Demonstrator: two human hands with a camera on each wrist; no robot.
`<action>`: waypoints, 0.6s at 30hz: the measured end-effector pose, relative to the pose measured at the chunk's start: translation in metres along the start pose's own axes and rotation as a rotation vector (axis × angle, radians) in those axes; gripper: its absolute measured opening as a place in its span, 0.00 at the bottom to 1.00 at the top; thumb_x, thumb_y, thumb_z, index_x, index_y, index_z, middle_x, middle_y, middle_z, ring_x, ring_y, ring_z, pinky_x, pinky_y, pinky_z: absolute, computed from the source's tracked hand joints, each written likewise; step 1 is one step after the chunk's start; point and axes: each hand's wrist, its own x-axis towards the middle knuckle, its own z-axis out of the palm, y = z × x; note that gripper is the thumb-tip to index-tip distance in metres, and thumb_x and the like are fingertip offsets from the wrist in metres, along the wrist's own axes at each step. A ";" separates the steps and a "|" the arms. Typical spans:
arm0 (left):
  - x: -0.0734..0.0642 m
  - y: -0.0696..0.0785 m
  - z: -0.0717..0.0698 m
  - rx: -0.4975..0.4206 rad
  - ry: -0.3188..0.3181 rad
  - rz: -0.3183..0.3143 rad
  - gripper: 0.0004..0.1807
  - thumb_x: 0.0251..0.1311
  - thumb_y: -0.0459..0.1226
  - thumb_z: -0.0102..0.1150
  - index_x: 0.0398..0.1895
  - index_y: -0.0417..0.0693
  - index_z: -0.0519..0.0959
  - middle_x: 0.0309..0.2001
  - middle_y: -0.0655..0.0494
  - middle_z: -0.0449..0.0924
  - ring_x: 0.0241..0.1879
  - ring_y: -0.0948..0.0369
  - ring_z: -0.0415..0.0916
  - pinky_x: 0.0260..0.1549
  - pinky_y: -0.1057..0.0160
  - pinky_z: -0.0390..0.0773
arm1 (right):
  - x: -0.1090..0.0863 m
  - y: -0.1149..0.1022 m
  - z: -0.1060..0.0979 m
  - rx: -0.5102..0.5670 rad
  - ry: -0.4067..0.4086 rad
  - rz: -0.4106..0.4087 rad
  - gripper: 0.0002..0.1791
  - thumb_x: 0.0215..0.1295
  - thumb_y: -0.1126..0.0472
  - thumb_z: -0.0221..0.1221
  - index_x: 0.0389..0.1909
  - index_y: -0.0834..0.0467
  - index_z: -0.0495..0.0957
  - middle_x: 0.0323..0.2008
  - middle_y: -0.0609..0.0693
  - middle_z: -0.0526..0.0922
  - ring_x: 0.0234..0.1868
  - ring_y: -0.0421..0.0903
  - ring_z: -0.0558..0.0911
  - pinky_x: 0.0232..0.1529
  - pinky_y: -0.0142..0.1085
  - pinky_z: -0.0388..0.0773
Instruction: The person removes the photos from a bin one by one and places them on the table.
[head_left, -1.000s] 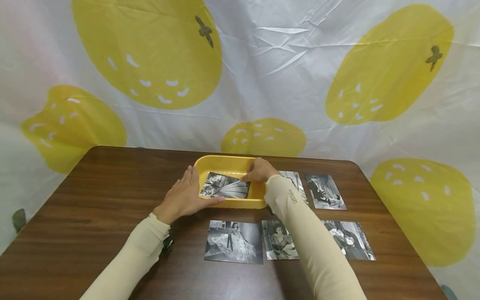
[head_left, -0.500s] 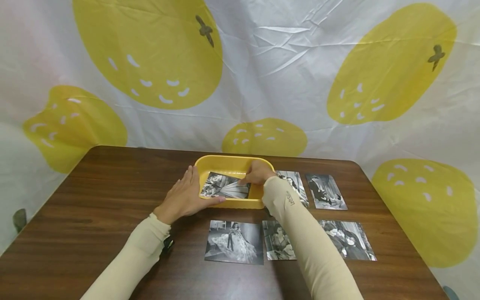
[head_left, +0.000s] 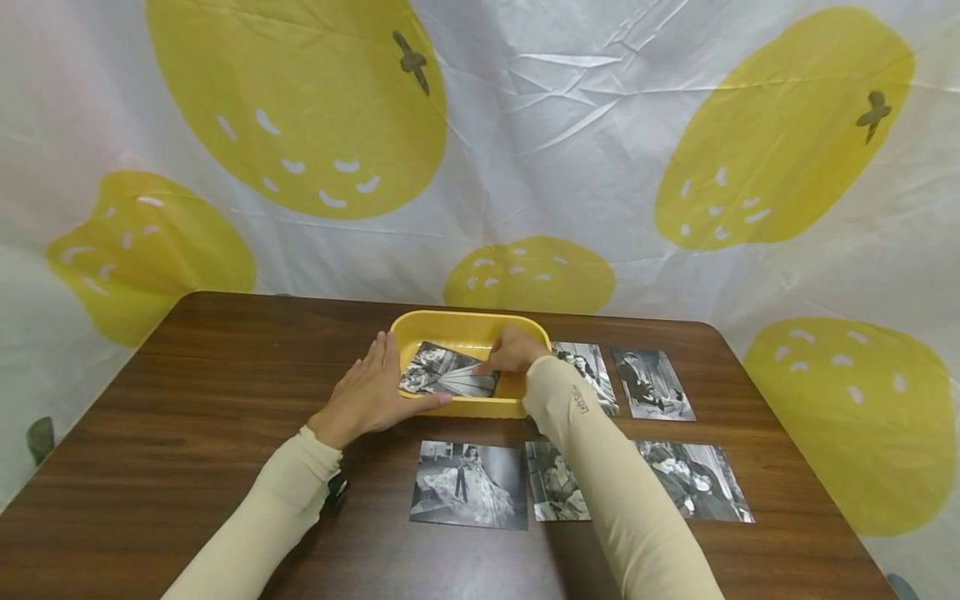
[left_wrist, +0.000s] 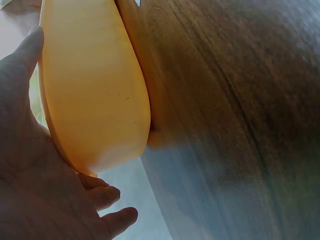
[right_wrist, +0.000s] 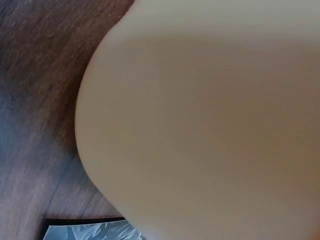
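Observation:
A yellow tray stands near the table's far edge, with a black-and-white photo lying inside it. My left hand rests on the tray's left end, fingers straight along the side and thumb on the front rim. The left wrist view shows the tray's outer wall beside that hand. Reaching into the tray from the right, my right hand pinches the photo near its upper right corner, its other fingers curled. Only the tray's outside and rim show in the right wrist view, which hides that hand.
Several other black-and-white photos lie on the brown wooden table: one in front of the tray, one at the back right, another at the front right. My right sleeve covers parts of some. A lemon-print cloth hangs behind.
My right hand has moved slightly left and down inside the tray. The photo there has tilted a little, its far left corner higher. My left hand and the tray stay put.

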 end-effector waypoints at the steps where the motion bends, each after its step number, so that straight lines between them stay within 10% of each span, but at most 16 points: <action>1: 0.000 0.000 0.000 -0.001 -0.002 -0.001 0.75 0.36 0.81 0.42 0.73 0.35 0.33 0.74 0.38 0.32 0.72 0.43 0.39 0.66 0.41 0.50 | 0.000 0.000 0.000 -0.001 -0.002 0.002 0.19 0.47 0.49 0.71 0.23 0.62 0.80 0.13 0.44 0.69 0.18 0.42 0.69 0.19 0.32 0.68; 18: -0.002 0.001 0.000 -0.015 0.000 -0.008 0.75 0.35 0.81 0.42 0.73 0.36 0.33 0.74 0.39 0.32 0.72 0.44 0.38 0.66 0.42 0.49 | 0.000 -0.002 -0.002 -0.023 -0.020 -0.007 0.19 0.47 0.47 0.71 0.26 0.60 0.85 0.15 0.44 0.70 0.21 0.42 0.69 0.22 0.32 0.67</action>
